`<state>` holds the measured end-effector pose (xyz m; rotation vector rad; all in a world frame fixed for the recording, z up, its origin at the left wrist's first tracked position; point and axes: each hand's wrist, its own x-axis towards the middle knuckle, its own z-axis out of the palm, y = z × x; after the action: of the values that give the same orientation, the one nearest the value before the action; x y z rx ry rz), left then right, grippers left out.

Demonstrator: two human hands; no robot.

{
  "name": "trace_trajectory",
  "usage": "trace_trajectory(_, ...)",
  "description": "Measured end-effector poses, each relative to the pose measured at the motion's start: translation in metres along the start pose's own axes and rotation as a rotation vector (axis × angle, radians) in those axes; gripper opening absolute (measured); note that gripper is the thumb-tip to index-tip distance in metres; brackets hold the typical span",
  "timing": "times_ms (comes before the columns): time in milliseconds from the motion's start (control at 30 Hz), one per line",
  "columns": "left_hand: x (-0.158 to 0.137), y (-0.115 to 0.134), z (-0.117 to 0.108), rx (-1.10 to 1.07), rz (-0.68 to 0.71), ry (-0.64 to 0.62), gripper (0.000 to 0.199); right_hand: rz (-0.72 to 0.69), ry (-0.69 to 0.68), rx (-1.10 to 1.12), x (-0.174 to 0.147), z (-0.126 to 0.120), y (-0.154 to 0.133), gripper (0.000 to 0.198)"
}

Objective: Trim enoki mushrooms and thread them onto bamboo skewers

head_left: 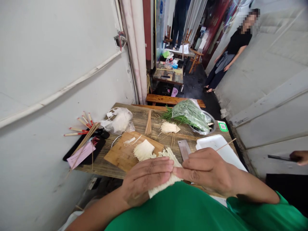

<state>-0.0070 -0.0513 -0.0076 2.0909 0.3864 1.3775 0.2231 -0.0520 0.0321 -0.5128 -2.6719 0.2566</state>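
Close to my body, my left hand (150, 176) is closed on a flattened bunch of enoki mushrooms (172, 155), its fingers lying across the top. My right hand (209, 171) grips a thin bamboo skewer (226, 145), whose outer end sticks out to the right. Its thumb or finger meets the bunch beside my left fingertips; the skewer's other end is hidden. Another enoki piece (145, 150) lies on the wooden cutting board (117, 157), with loose strands behind it. A third bunch (169, 127) rests farther back on the table. The cleaver (184, 149) lies just beyond my hands.
Loose skewers (148, 123) lie on the wooden table, and bagged green stalks (190, 114) fill a metal bowl. A white tray (211, 141) is at right, a plastic bag (120, 121) at left. One person (237, 48) stands by the right wall; another's hand (300, 157) shows at right.
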Motion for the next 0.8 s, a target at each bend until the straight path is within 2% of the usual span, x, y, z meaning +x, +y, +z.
trace_trajectory(67,0.002,-0.001,0.001,0.02,0.1,-0.034,0.039,0.004,0.01,0.003,0.0,0.0,-0.001,0.034)
trace_trajectory(200,0.003,-0.004,0.007,-0.009,0.119,0.049,0.036,0.015,0.024,0.002,0.002,-0.001,-0.004,0.03)
trace_trajectory(367,-0.001,-0.007,0.013,-0.048,0.064,0.124,0.045,0.017,0.035,-0.004,0.005,-0.002,-0.005,0.023)
trace_trajectory(533,-0.005,-0.011,0.017,-0.072,-0.031,0.152,0.039,0.06,0.062,-0.025,0.007,0.003,-0.004,0.02)
trace_trajectory(700,-0.008,-0.019,0.019,-0.166,-0.271,0.238,0.03,0.158,0.07,0.067,0.01,0.006,0.0,0.026)
trace_trajectory(800,-0.006,-0.024,0.017,-0.19,-0.521,0.284,0.015,0.295,0.001,0.209,0.014,0.003,0.005,0.035)
